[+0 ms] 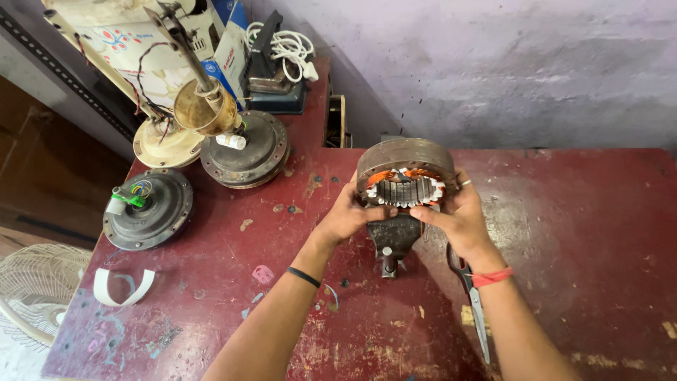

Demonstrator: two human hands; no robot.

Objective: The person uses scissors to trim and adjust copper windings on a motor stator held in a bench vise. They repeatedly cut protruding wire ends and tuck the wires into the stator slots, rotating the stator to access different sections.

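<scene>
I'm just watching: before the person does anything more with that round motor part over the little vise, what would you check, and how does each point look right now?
1. Both hands on the part: the left hand and right hand hold the stator ring from either side. Ok.
2. Part upright, open side toward the camera: ok.
3. Part seated in the bench vise: its lower edge is hidden by the fingers. Cannot tell.
4. Scissors lie beside the right forearm, close to it. Not ok.
5. Other motor housings stand well off to the left. Ok.
6. Copper windings undamaged: too small to judge. Cannot tell.
</scene>
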